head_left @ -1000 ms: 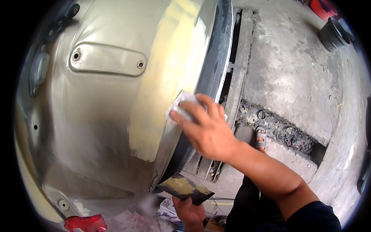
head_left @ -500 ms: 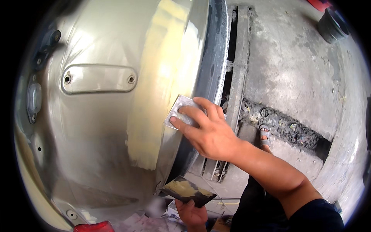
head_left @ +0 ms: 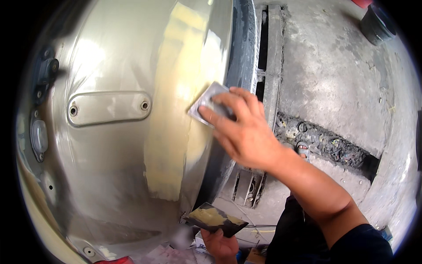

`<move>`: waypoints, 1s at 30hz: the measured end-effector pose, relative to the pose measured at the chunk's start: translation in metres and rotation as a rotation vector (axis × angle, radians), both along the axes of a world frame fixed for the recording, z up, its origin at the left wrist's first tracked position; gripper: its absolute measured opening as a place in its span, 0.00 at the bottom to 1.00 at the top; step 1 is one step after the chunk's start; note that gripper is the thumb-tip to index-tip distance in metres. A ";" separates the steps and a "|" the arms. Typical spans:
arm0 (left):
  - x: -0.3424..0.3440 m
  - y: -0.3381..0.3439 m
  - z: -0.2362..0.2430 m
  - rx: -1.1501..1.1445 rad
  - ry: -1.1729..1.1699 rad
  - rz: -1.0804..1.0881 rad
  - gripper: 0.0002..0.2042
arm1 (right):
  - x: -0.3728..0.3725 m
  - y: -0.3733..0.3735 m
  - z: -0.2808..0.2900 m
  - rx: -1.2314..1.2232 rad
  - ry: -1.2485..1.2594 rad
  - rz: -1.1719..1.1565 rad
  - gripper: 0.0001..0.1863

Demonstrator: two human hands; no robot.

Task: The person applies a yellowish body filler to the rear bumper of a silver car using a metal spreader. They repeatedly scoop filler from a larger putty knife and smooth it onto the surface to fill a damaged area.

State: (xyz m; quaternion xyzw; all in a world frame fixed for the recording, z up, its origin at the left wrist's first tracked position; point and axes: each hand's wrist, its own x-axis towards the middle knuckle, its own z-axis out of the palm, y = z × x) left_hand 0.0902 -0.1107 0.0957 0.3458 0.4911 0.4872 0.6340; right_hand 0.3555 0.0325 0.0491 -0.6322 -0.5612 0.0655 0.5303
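My right hand (head_left: pixel 251 125) grips a flat, square metal putty spreader (head_left: pixel 210 102), fingers pressed on its top face. The spreader's edge lies over the right side of a pale yellow strip of filler (head_left: pixel 169 132), and whether it touches is hard to tell. That filler runs down a bare, beige-grey car body panel (head_left: pixel 105 167). Below, at the panel's lower right corner, my left hand (head_left: pixel 221 244) holds a dark mixing board (head_left: pixel 216 220) from underneath. A smear of yellow filler covers much of the board's top.
Along the panel's right edge runs a dark bumper-like strip (head_left: pixel 241 39). To its right is concrete floor with a slotted drain channel (head_left: pixel 273 53) and a rubble-filled trench (head_left: pixel 334 147). A dark bucket (head_left: pixel 377 25) stands at the far right. A sandalled foot (head_left: pixel 302 148) is near the trench.
My right hand and the spreader have moved up along the filler strip. My left hand still holds the board, nearly in place. The view has shifted slightly.
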 end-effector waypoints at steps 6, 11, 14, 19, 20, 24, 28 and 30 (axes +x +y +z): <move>0.010 0.002 0.000 -0.038 0.000 0.001 0.32 | 0.012 0.015 -0.005 -0.033 -0.016 0.018 0.30; 0.019 0.005 0.004 -0.025 -0.002 -0.006 0.32 | 0.000 -0.004 -0.006 0.008 0.006 0.119 0.32; 0.018 0.002 0.005 -0.027 0.032 0.040 0.32 | 0.040 0.025 -0.009 0.032 0.044 -0.021 0.29; 0.011 0.002 -0.003 -0.069 0.085 0.085 0.32 | 0.043 0.040 -0.022 0.080 0.091 0.032 0.26; 0.012 0.001 -0.003 -0.064 0.087 0.076 0.32 | 0.033 0.032 -0.022 0.076 0.086 0.067 0.26; 0.025 0.004 0.008 -0.036 0.064 0.035 0.32 | 0.031 0.011 -0.018 0.096 0.095 0.182 0.27; 0.040 0.014 0.012 -0.039 0.026 0.026 0.31 | 0.079 0.053 -0.021 0.127 0.120 -0.011 0.27; 0.039 0.016 0.006 -0.039 0.054 0.036 0.32 | 0.072 0.058 -0.025 0.123 0.180 0.040 0.27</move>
